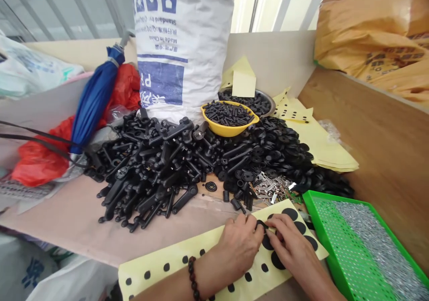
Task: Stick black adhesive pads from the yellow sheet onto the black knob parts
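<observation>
Left hand [237, 243] and right hand [290, 238] are bending their fingers over black discs [267, 243] on a yellow sheet [259, 255] that is lying just left of the green tray [351, 247], though whether they are gripping a disc I cannot tell.
</observation>
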The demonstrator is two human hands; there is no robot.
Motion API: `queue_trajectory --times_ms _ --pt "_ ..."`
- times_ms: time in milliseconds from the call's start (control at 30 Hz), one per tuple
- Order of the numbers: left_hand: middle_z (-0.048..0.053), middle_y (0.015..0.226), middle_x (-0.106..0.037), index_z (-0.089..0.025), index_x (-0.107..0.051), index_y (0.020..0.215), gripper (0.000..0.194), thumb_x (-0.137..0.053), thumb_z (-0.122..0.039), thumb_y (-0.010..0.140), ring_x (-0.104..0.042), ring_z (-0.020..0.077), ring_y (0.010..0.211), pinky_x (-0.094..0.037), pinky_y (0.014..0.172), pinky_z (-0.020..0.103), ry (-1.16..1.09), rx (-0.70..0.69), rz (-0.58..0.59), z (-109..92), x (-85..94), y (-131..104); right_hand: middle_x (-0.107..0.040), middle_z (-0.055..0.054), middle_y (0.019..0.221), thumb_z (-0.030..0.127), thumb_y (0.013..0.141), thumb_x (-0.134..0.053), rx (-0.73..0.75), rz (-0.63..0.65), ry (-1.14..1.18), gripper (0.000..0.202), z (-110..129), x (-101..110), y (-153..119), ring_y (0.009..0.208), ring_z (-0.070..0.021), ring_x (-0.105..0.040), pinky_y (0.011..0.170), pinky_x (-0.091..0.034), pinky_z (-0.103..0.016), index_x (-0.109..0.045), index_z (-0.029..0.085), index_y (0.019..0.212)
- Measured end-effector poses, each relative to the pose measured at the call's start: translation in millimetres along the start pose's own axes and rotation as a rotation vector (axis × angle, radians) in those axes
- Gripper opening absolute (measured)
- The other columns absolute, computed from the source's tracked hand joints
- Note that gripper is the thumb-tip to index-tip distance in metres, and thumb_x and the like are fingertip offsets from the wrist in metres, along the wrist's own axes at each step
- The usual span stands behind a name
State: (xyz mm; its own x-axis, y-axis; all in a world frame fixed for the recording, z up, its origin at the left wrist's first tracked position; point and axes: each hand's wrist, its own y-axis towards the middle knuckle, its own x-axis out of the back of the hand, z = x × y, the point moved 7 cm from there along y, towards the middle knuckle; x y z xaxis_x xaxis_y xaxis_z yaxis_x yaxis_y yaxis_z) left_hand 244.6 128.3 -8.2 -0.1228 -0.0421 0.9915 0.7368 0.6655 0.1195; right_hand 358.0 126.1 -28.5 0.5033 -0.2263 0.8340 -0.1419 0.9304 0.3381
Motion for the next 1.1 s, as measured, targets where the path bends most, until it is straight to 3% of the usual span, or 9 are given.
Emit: queue_trajectory --times_ms 100,267,733,833,900,1000,1100 --pt "0.005 0.095 -0.050 -0.016 -0.049 0.110 0.022 -0.050 -0.014 0.088 -0.049 0.0222 0.082 -0.044 0.059 0.033 -0.002 0.006 0.025 1 -7.2 2 -0.061 -0.010 0.098 0.020 0.092 -0.038 -0.031 -0.050 -0.026 0.019 -4 2 -1 0.076 -0.0207 -0.067 0.064 -0.055 -0.031 -0.055 0.020 0.101" --pt "0.006 0.096 -0.051 -0.016 -0.050 0.110 0.023 -0.050 -0.012 0.087 -0.050 0.0227 0.082 -0.044 0.058 0.034 -0.014 0.004 0.059 1 -7.2 2 -0.060 -0.008 0.086 0.020 0.090 -0.040 -0.053 -0.024 -0.056 0.017 -2 -5 6 0.076 -0.0252 -0.064 0.060 -0.051 -0.035 -0.055 0.024 0.082" --pt "0.007 0.099 -0.055 -0.018 -0.054 0.106 0.020 -0.051 -0.013 0.087 -0.053 0.0240 0.087 -0.048 0.065 0.034 -0.112 0.011 0.082 5 -10.6 3 -0.056 -0.001 0.069 0.018 0.090 -0.041 -0.046 0.037 0.195 0.022 9 1 10 0.062 -0.0176 -0.057 0.057 -0.048 -0.028 -0.045 0.025 0.069" --pt "0.005 0.094 -0.058 -0.018 -0.057 0.088 0.005 -0.054 -0.015 0.088 -0.056 0.0213 0.088 -0.049 0.070 0.030 -0.261 0.036 0.115 17 -6.5 2 -0.059 -0.002 0.069 0.019 0.088 -0.041 -0.047 0.024 0.235 0.022 11 2 10 0.065 -0.0198 -0.058 0.061 -0.050 -0.031 -0.046 0.025 0.068" --pt "0.005 0.089 -0.059 -0.018 -0.058 0.082 0.011 -0.051 -0.017 0.090 -0.057 0.0186 0.084 -0.049 0.073 0.029 -0.367 0.109 0.091 32 0.6 3 -0.063 -0.003 0.070 0.019 0.088 -0.042 -0.053 0.020 0.250 0.021 13 4 11 0.067 -0.0210 -0.060 0.062 -0.051 -0.032 -0.047 0.025 0.068" --pt "0.007 0.103 -0.060 -0.018 -0.059 0.102 0.023 -0.045 -0.007 0.088 -0.057 0.0197 0.094 -0.051 0.080 0.031 -0.377 0.268 0.006 59 11.2 6 -0.067 -0.004 0.071 0.021 0.086 -0.044 -0.093 0.056 0.302 0.022 10 7 13 0.071 -0.0223 -0.065 0.063 -0.053 -0.032 -0.048 0.025 0.065" --pt "0.009 0.124 -0.054 -0.019 -0.053 0.120 0.046 -0.042 0.003 0.082 -0.052 0.0239 0.110 -0.051 0.085 0.035 -0.241 0.304 0.079 68 8.6 12 -0.073 -0.007 0.076 0.028 0.083 -0.047 -0.198 0.134 0.419 0.022 -2 5 13 0.079 -0.0256 -0.070 0.066 -0.056 -0.034 -0.048 0.025 0.061"
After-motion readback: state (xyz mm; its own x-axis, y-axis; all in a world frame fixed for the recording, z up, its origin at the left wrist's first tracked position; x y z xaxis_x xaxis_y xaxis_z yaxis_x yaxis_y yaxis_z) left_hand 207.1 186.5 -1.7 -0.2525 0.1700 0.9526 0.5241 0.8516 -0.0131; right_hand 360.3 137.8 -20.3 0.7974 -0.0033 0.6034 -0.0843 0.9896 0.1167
